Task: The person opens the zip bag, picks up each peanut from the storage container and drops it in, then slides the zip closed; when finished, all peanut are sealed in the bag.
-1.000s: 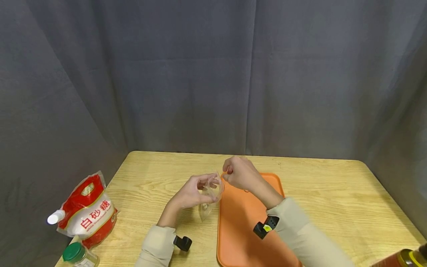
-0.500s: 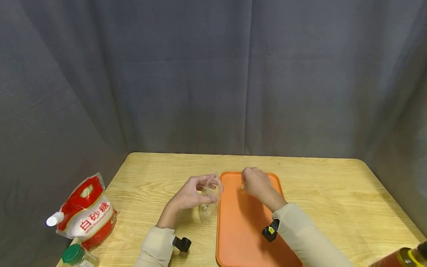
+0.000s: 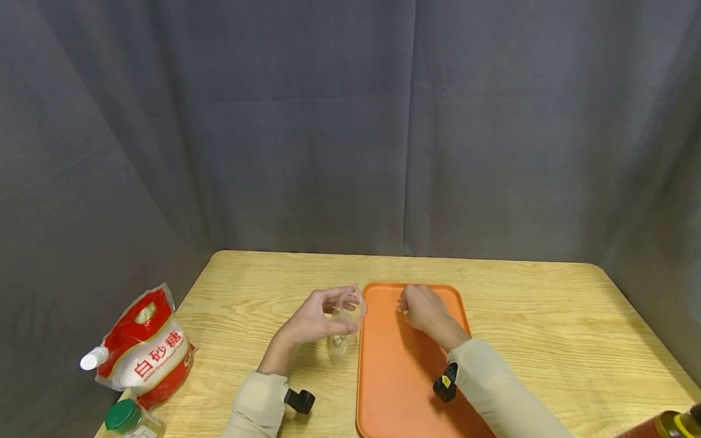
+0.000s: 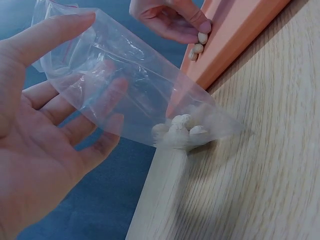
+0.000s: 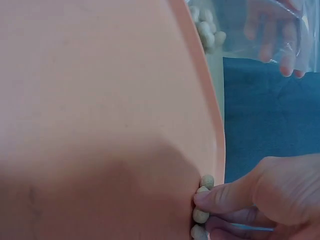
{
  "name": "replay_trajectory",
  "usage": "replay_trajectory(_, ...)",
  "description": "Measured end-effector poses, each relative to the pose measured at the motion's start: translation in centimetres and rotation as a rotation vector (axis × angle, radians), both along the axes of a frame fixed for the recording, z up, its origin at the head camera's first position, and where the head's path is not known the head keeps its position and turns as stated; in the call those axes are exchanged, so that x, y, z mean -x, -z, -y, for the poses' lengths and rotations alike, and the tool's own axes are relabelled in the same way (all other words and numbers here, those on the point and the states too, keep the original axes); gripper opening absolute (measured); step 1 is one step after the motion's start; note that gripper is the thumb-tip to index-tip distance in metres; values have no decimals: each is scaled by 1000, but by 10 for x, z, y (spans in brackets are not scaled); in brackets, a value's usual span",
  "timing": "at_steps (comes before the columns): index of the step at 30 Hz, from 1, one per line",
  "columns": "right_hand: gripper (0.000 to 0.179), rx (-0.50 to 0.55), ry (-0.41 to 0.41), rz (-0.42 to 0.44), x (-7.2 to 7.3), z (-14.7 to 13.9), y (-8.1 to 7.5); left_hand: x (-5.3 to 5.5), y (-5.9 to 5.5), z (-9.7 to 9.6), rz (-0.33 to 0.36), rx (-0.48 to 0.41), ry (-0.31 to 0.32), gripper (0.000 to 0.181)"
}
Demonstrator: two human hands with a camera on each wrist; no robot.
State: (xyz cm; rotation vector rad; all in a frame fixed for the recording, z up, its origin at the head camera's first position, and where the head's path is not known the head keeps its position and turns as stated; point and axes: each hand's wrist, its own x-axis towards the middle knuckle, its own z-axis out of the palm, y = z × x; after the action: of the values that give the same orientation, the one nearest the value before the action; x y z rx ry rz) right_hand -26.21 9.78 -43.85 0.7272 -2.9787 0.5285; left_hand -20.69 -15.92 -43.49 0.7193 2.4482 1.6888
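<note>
My left hand (image 3: 314,316) holds a clear plastic zip bag (image 4: 135,80) by its mouth, thumb and fingers spread apart so that the mouth gapes. Several pale round coated peanuts (image 4: 182,127) lie in its bottom corner, beside the orange tray (image 3: 394,377). Over the tray's far part, my right hand (image 3: 427,307) is down at the surface. In the right wrist view its thumb and fingers pinch a coated peanut (image 5: 202,190). More of the same peanuts (image 5: 198,232) sit against those fingers in a short row; the fingers partly hide them.
On the left stand a red and white sugar pouch (image 3: 150,356) with a white spout and a green-capped jar (image 3: 123,417). A bottle (image 3: 657,426) shows at the lower right corner. Grey curtain (image 3: 306,152) hangs behind the wooden table (image 3: 537,316).
My right hand has moved from beside the bag's mouth to the right and down onto the tray. The left hand and the bag have stayed in place.
</note>
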Motion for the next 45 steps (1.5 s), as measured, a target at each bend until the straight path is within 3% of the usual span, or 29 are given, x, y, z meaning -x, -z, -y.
replay_trajectory(12, 47, -8, 11, 8, 6, -2, 6, -1, -1, -1, -2, -11, 11, 73)
replay_trajectory(18, 46, 5, -5, -2, 4, -2, 0, -2, 0, -2, 7, -17, 8, 75)
replay_trajectory(20, 43, 19, -19, -25, 3, -2, -5, -3, -3, -3, 11, -17, 8, 75)
replay_trajectory(24, 38, 60, -83, -76, 1, 2, -19, -13, -20, -5, 4, -18, 13, 71)
replay_trajectory(27, 44, 98, -154, -90, -4, 8, -33, -12, -18, -4, -5, -13, 10, 72)
replay_trajectory(31, 43, 121, -207, -98, -14, 20, -51, -2, 0, 0, -9, -6, 1, 73)
replay_trajectory(39, 20, 139, -244, -164, -29, 37, -77, -2, -1, -1, -3, -1, 11, 71)
replay_trajectory(45, 7, 217, -278, -114, -35, 47, -88, -1, -1, -1, -3, -20, 25, 67)
